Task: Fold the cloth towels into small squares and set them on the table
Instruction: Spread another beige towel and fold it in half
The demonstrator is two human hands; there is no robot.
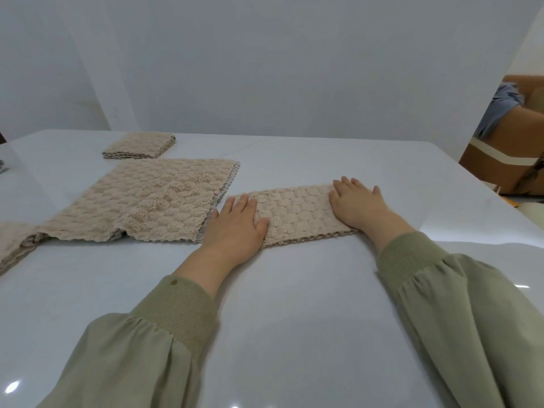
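A beige textured towel [297, 213], folded into a long strip, lies flat on the white table [294, 304] in front of me. My left hand [235, 225] presses flat on its left end with straight fingers. Flat on the strip's right end rests my right hand [357, 203], fingers spread. To the left lies a larger beige towel [147, 201], spread open. Behind it sits a small folded square towel [139, 145]. Another beige towel [14, 245] is partly cut off at the left edge.
A white wall stands behind the table's far edge. At the far right, beyond the table corner, are a brown box [506, 160] and blue cloth [497, 110]. Bare table surface stretches toward me under my green sleeves.
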